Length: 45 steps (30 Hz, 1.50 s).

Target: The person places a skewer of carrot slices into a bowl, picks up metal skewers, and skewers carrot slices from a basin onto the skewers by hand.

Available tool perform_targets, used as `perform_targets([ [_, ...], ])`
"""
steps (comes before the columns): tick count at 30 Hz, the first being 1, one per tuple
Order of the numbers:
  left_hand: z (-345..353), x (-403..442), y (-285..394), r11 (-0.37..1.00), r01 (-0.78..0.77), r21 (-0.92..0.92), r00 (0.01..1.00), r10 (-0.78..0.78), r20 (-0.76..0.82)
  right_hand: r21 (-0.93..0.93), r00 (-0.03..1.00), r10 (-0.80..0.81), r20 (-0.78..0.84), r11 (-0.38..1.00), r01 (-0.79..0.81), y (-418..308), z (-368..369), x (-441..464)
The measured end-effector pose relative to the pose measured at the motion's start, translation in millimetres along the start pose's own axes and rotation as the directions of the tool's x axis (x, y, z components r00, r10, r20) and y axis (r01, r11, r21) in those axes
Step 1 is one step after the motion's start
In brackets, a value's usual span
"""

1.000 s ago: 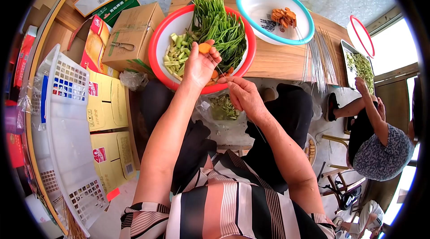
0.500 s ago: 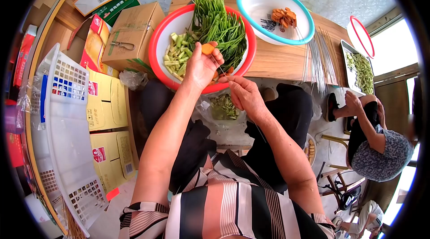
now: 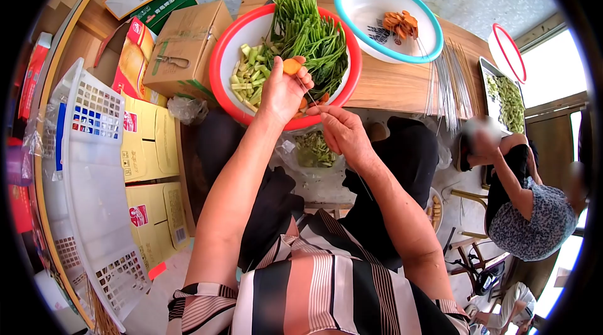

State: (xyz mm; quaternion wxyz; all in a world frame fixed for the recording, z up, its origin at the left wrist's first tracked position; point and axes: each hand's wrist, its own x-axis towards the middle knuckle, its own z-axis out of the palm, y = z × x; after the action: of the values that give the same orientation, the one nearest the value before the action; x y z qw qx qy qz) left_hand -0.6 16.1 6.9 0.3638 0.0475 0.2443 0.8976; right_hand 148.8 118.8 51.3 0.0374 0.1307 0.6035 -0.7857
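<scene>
My left hand [image 3: 284, 91] is held palm up over the front of a red-rimmed basin [image 3: 219, 52], fingers curled around an orange carrot slice [image 3: 291, 66]. Just right of it, my right hand [image 3: 344, 129] pinches a thin metal skewer [image 3: 366, 187], which trails back beneath the wrist. The skewer's front end runs toward my left fingers; whether it pierces the slice I cannot make out. Inside the basin lie long green leafy stems [image 3: 301, 33] and pale green cut pieces [image 3: 250, 74]. More orange slices [image 3: 323, 98] show partly behind my hands.
A blue-rimmed basin [image 3: 433, 27] holding skewered orange slices stands on the wooden table [image 3: 383, 87]. Bare skewers [image 3: 449, 83] lie beside it. A tray of green pieces [image 3: 505, 99] is farther right, near a seated person [image 3: 531, 209]. Cardboard boxes [image 3: 182, 52] and a white plastic basket [image 3: 94, 165] flank my left.
My hands keep almost the same pose, with the carrot slice and skewer still held. The basins appear shifted very slightly right in view. The seated person's hands have moved a little.
</scene>
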Motion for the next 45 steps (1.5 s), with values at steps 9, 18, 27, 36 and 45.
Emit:
perform_targets([
  [9,11.8,-6.3,-4.9,0.999,0.025,0.045,0.998,-0.027,0.049,0.062,0.999,-0.025,-0.02,0.998,0.026,4.2,-3.8,3.2],
  [18,17.7,-15.8,-21.0,0.978,0.102,0.184,0.991,-0.116,0.067,0.109,0.993,-0.058,-0.103,0.992,0.07,10.1,-5.1,14.1],
  [27,24.6,-17.7,-28.6,0.928,0.047,0.37,0.991,-0.089,0.096,0.077,0.983,-0.118,-0.142,0.989,0.129,2.9,-5.1,18.8],
  [36,1.4,5.2,-14.1,0.822,0.03,0.569,0.999,-0.013,-0.034,0.126,0.949,-0.14,-0.282,0.975,0.181,-12.1,-29.0,7.3],
  [45,-14.4,21.6,-40.4,-0.133,-0.104,0.986,0.991,-0.1,0.091,0.101,0.937,-0.143,-0.318,0.978,0.184,-16.9,-44.8,-2.5],
])
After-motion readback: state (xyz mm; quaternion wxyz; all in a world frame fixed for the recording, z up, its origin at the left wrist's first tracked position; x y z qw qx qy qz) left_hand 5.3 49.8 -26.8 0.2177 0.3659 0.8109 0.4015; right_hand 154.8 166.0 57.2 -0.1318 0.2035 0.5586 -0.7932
